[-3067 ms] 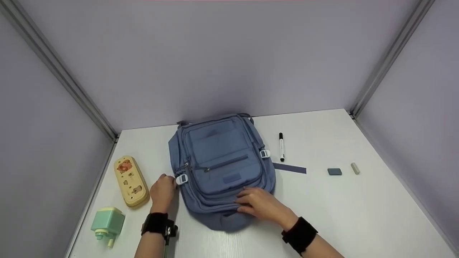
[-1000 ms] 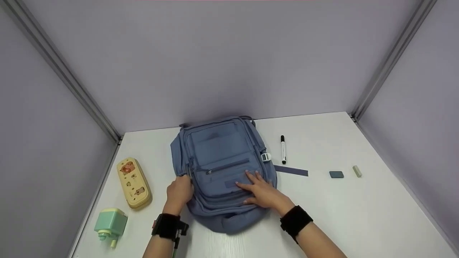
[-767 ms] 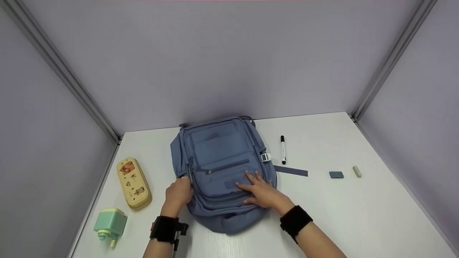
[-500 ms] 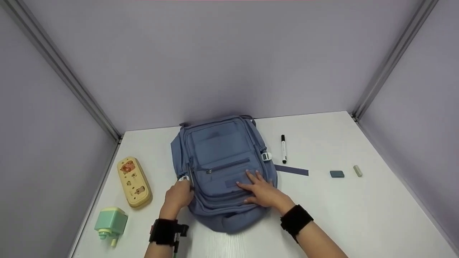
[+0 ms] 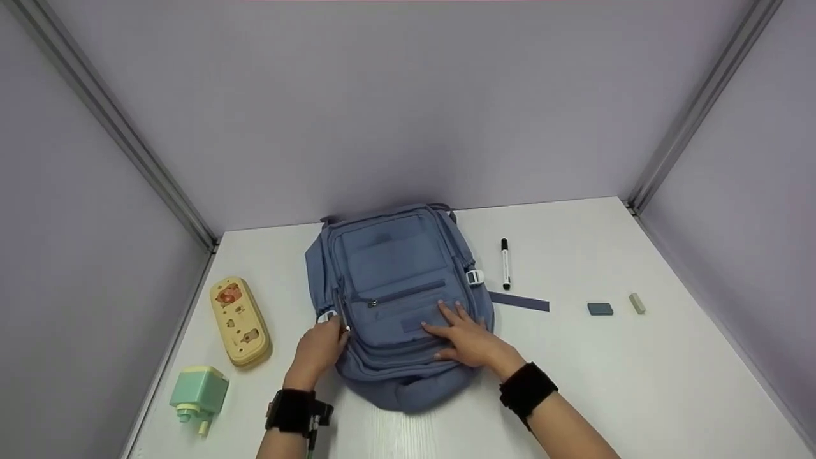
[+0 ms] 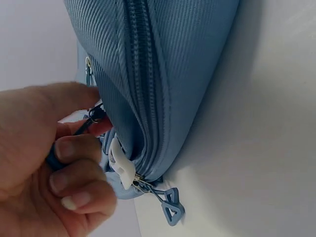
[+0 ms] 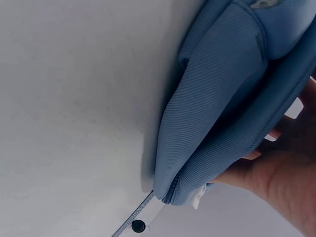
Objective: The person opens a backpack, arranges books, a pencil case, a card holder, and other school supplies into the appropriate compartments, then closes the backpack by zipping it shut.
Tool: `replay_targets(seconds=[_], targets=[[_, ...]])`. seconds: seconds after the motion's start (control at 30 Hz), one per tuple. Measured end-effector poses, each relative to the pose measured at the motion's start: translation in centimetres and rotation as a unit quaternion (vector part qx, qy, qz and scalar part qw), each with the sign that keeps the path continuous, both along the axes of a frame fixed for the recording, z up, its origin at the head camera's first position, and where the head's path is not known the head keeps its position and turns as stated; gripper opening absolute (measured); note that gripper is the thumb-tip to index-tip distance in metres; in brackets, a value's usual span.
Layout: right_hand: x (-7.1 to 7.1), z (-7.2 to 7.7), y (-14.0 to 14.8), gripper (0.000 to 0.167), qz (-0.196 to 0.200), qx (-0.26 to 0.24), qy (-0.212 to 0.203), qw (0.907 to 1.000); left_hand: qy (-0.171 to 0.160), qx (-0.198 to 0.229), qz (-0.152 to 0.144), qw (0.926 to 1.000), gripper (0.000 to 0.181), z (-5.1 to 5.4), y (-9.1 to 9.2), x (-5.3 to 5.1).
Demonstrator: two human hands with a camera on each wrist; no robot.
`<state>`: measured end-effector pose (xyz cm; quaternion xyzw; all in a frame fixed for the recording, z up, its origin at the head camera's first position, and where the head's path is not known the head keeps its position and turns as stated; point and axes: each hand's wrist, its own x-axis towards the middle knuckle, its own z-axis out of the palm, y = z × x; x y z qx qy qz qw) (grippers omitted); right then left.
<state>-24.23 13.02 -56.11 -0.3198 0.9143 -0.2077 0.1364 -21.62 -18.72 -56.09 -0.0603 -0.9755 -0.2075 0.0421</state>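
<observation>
A blue backpack (image 5: 390, 255) lies front side up in the middle of the table. At its left side my left hand (image 5: 317, 347) pinches a zipper pull (image 6: 53, 159); the left wrist view shows the blue tab inside curled fingers and its dark slider on the bag. Another zipper pull (image 6: 173, 207) hangs free below a white buckle (image 6: 121, 162). My right hand (image 5: 470, 342) rests spread on the lower front panel, beside the label. In the right wrist view its fingers are partly hidden behind the bag's edge.
A yellow pencil case (image 5: 240, 322) and a green pencil sharpener (image 5: 199, 390) with a crank stand at the left. Right of the bag lie a marker (image 5: 505, 264), a dark strap (image 5: 521, 301), a dark blue block (image 5: 600, 309) and a pale stick-like piece (image 5: 637, 303). Walls enclose the table.
My left hand moved from beside the left buckle onto the zipper pull, then slid slightly toward me, uncovering the buckle. My right hand shifted from the bag's near edge onto its front panel.
</observation>
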Motion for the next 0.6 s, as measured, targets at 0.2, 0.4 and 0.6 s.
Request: replay_targets(seconds=[0.2,0.4,0.6], targets=[[0.2,-0.2,-0.2,0.058,-0.004,0.008,0.007,0.9999,0.039,-0.004,0.007,0.9992,0.009,0.1,-0.2,0.5],[0.5,-0.3,-0.5,0.057,-0.010,0.022,0.022,0.9994,0.037,0.012,-0.010,0.9992,0.005,0.8,0.0,1.4],[0.5,-0.2,-0.5,0.058,-0.013,0.024,0.031,0.9991,0.031,0.024,-0.064,0.9972,0.014,1.7,0.3,2.3]])
